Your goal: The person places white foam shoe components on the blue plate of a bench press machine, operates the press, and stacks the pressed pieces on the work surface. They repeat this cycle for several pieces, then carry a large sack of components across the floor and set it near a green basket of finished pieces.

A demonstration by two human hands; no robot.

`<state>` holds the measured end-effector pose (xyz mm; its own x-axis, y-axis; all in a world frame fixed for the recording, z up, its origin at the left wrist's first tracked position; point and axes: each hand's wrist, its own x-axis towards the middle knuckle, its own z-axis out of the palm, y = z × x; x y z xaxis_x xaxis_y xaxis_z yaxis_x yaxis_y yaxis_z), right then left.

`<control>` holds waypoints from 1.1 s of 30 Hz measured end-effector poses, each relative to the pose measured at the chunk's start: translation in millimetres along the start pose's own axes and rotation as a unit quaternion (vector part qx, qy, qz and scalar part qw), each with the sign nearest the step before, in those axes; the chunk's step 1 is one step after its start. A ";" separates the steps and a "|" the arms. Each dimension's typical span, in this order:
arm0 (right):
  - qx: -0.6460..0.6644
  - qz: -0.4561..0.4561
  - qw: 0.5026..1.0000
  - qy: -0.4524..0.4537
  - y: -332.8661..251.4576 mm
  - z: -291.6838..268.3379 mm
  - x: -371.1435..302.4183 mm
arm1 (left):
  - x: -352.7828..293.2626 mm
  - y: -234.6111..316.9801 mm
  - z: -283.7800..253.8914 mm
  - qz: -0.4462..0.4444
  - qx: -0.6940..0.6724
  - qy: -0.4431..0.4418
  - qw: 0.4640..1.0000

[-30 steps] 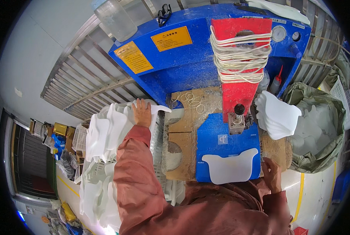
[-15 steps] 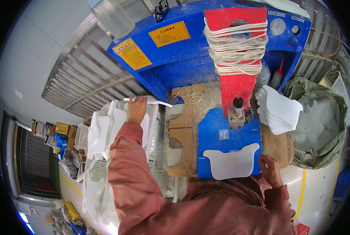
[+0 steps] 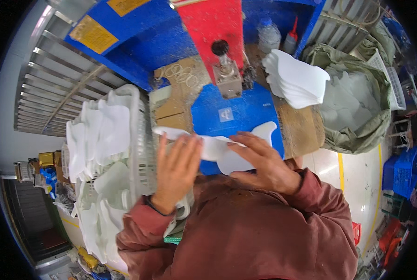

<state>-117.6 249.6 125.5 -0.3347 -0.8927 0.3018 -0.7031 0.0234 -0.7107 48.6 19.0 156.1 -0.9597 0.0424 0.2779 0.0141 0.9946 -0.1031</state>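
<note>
A white shaped sheet (image 3: 213,148) is tilted over the blue mat (image 3: 253,106), its upper edge towards me. My left hand (image 3: 176,165) grips its left part, long fingers laid across it and thumb hidden. My right hand (image 3: 267,165) comes from the other side, fingertips touching the sheet's right end, thumb apart from the fingers. Under them a second white sheet (image 3: 266,129), with a horn-like upper corner, lies on the mat, partly covered by my hands. Just beyond the mat stands the metal press head (image 3: 228,83) with a black knob, at the foot of a red arm.
A white basket (image 3: 140,135) with several stacked white sheets (image 3: 112,126) stands at left. A pile of white sheets (image 3: 299,79) sits at the board's right, beside a green sack (image 3: 386,100) of white pieces. Thin rings (image 3: 185,74) and two bottles lie farther back.
My left hand has carried a white sheet from the basket to the mat. My right hand has moved in over the sheets. The view has shifted nearer the mat.
</note>
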 end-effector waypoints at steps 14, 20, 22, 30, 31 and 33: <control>0.132 0.167 0.971 -0.110 20.3 8.4 -31.5 | -14.5 75.5 66.1 -0.041 -0.190 0.022 0.981; -0.032 0.023 0.991 -0.132 36.7 0.9 -26.9 | -31.9 27.1 85.3 -0.297 -0.313 0.008 0.902; -0.036 0.009 0.990 -0.133 38.9 3.3 -24.3 | -38.6 20.7 93.7 -0.342 -0.396 -0.042 0.851; -0.104 -0.029 0.986 -0.128 50.8 9.6 -9.8 | -37.5 9.8 115.9 -0.348 -0.442 -0.013 0.827; -0.113 -0.033 0.985 -0.123 53.0 12.8 -7.3 | -35.2 8.3 118.5 -0.340 -0.408 -0.013 0.847; -0.124 -0.029 0.984 -0.126 58.1 18.1 -3.0 | -31.0 6.8 123.6 -0.325 -0.349 -0.003 0.879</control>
<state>-146.2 245.5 71.8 -0.1446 -0.9783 0.1482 -0.8585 0.0496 -0.5105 43.7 12.8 28.8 -0.8300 -0.5548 0.0568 -0.3701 0.6241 0.6881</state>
